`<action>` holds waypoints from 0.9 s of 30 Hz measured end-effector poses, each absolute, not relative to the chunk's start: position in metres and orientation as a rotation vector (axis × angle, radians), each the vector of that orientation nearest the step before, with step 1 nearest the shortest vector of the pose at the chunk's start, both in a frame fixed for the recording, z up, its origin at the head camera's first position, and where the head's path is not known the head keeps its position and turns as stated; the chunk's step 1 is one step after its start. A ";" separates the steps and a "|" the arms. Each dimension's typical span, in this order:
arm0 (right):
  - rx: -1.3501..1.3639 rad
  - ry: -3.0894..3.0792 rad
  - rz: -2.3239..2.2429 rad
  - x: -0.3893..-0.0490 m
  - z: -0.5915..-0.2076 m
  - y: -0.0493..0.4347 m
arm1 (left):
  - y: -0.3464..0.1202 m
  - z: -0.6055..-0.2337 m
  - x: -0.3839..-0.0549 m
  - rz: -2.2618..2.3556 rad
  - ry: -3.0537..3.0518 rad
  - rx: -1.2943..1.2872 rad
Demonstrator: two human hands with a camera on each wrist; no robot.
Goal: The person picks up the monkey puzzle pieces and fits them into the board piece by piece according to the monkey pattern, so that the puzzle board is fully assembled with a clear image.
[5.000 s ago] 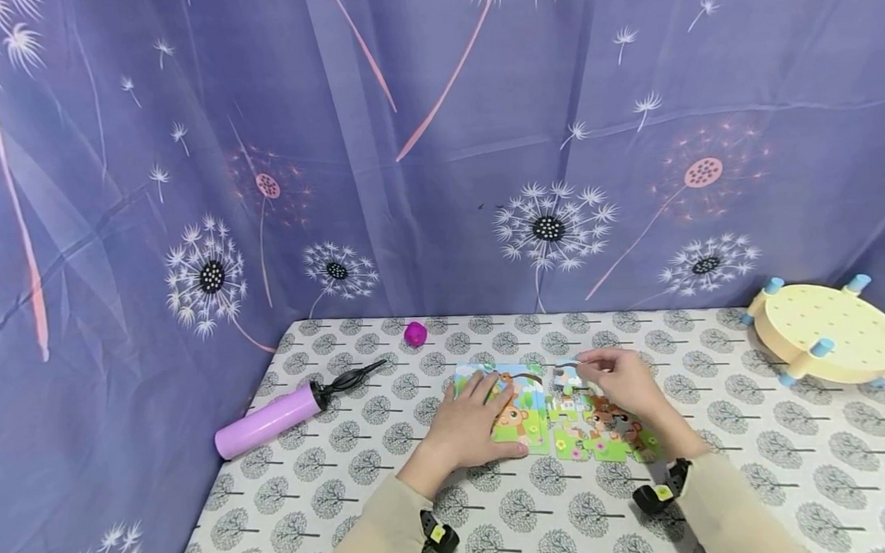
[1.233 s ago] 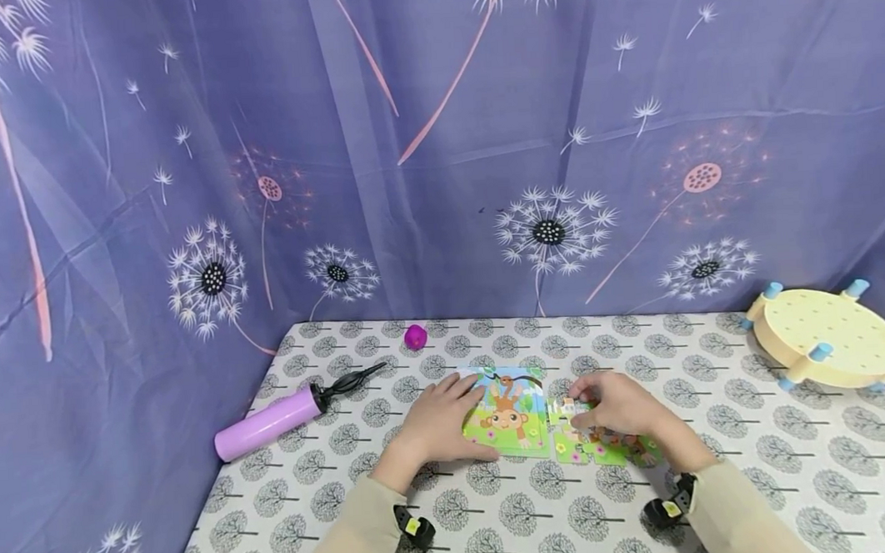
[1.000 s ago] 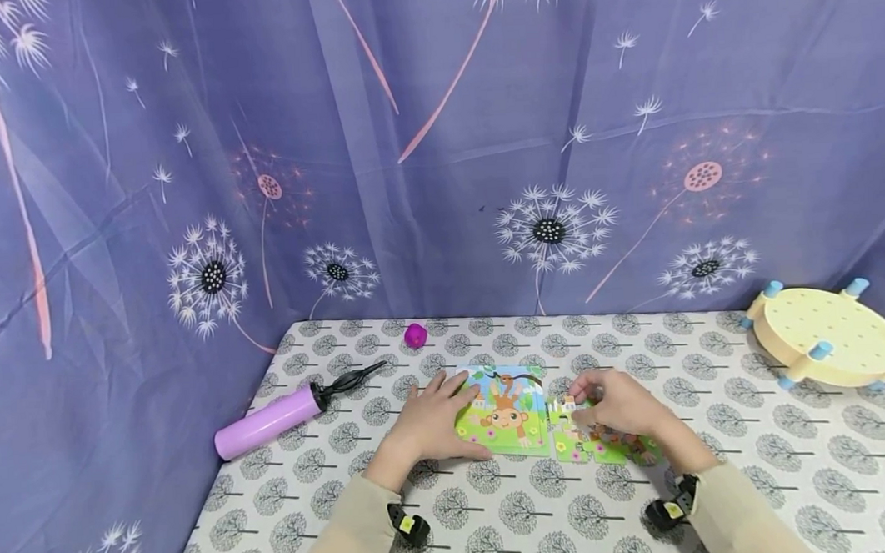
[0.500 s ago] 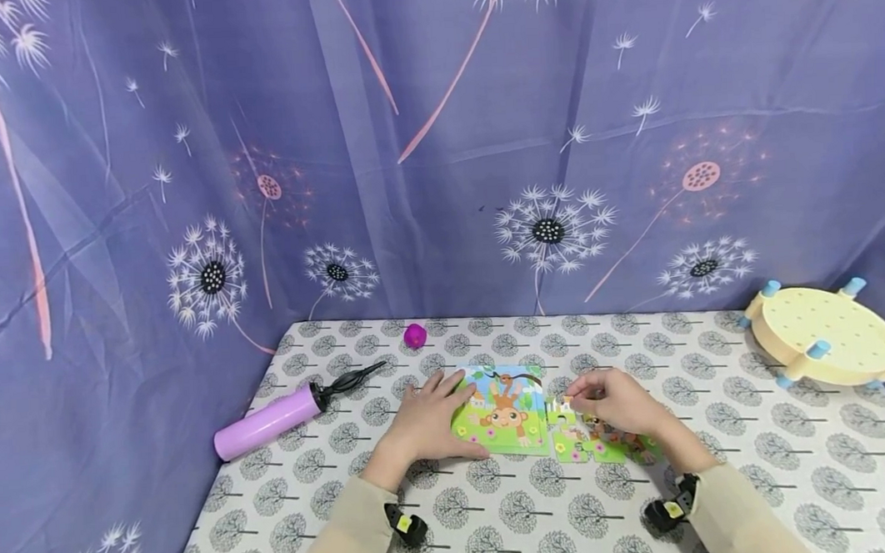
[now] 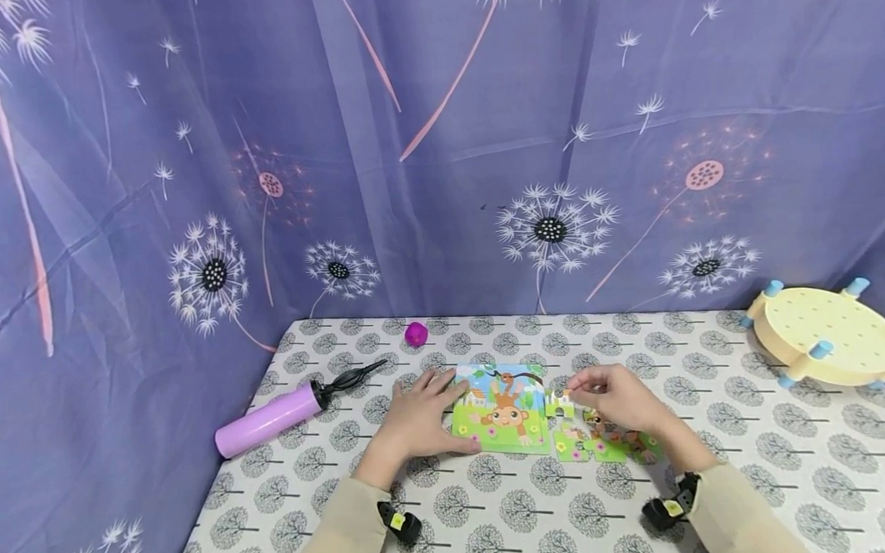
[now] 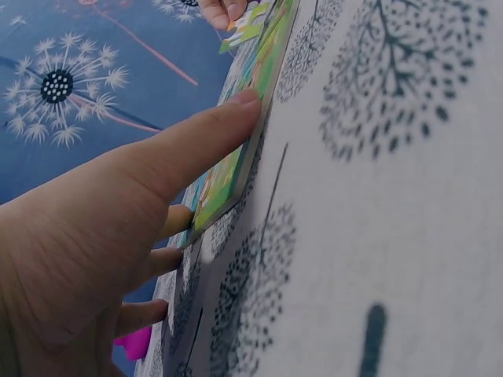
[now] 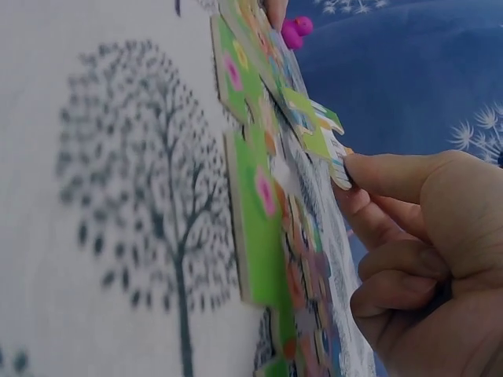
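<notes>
A monkey picture puzzle [image 5: 504, 411] lies flat mid-table. My left hand [image 5: 418, 420] rests at its left side with fingers spread; in the left wrist view the straight thumb [image 6: 206, 137] touches the board's near edge. Between thumb and index finger, my right hand [image 5: 620, 397] pinches a green and white puzzle piece [image 5: 558, 405] with a house print, tilted in the right wrist view, close to the board's right edge. Below that hand lie several loose puzzle pieces [image 5: 609, 450], green with flowers and brown animal parts, some hidden by the hand.
A purple hand pump [image 5: 277, 417] with a black nozzle lies at the left. Near the back edge sits a small magenta toy [image 5: 415, 335]. On the right, a yellow round stool-like object [image 5: 829, 335] has blue-tipped legs. A purple curtain [image 5: 423, 186] stands behind the table.
My left hand has slid left off the picture to its side. A blue piece near my right hand earlier is no longer seen there; the house piece has moved up from the loose pieces.
</notes>
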State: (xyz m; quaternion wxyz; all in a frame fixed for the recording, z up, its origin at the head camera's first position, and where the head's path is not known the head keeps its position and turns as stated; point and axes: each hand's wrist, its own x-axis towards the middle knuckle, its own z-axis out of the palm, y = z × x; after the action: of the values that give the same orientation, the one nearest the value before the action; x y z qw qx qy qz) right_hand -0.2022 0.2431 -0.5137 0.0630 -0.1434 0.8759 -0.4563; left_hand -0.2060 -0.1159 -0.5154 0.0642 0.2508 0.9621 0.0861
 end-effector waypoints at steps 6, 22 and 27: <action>-0.393 2.648 -1.402 -0.204 -0.511 0.226 | -0.118 -0.515 -0.206 0.256 2.905 0.746; -0.290 2.556 -1.447 -0.213 -0.515 0.154 | -0.117 -0.519 -0.196 0.167 2.938 0.742; -0.191 2.536 -1.460 -0.216 -0.514 0.133 | -0.117 -0.520 -0.194 0.170 2.953 0.755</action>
State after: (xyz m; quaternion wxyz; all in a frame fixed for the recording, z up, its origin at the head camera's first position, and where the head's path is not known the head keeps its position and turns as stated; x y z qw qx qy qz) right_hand -0.2157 0.1332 -0.5141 0.1041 -0.0648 0.8601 -0.4952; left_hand -0.1937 -0.1173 -0.5202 0.0443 0.2469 0.9664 0.0555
